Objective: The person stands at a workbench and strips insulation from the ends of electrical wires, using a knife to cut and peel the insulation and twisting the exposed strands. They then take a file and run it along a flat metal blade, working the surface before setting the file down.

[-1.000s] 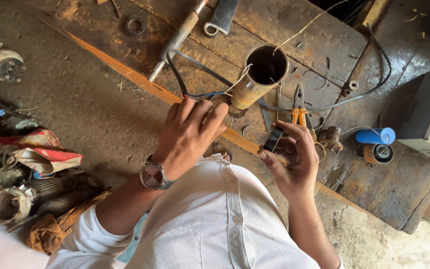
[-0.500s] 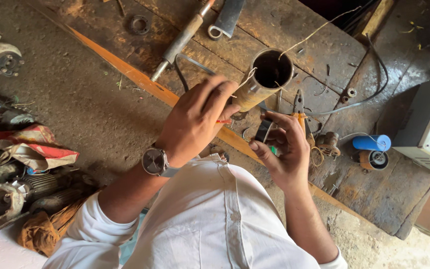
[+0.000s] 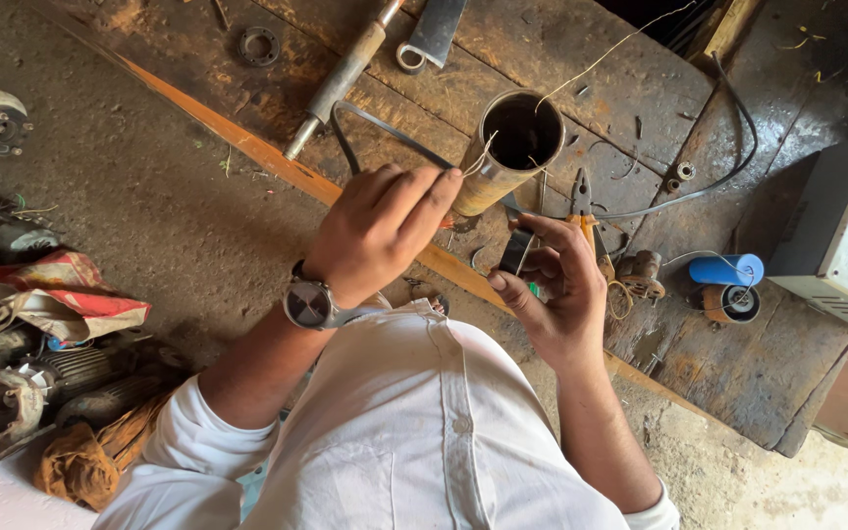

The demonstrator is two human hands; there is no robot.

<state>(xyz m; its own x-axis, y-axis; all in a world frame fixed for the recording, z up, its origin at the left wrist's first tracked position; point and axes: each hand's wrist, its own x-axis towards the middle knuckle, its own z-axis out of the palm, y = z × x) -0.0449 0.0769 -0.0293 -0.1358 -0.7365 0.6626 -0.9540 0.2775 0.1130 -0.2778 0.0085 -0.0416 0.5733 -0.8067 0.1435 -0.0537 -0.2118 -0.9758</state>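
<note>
The left hand (image 3: 380, 231) is closed round the side of the brass-coloured metal cylinder (image 3: 503, 157), fingertips pressed to its wall just below the open mouth. The right hand (image 3: 552, 285) is pinched shut on a small dark flat tool (image 3: 515, 250), held just below and to the right of the cylinder. Thin copper wire (image 3: 601, 51) is seen rising from the cylinder's mouth and trailing away up to the right. Orange-handled pliers (image 3: 581, 201) lie just right of the cylinder; a steel rod (image 3: 341, 83) and a spanner (image 3: 429, 39) are left well above and to its left. A blue spool (image 3: 728, 270) sits far right of it on the worn wooden bench (image 3: 718, 373). Judged from this: the cylinder is best kept firmly steadied, the wire kept taut, and the tool brought in gently so nothing is nicked.
</note>
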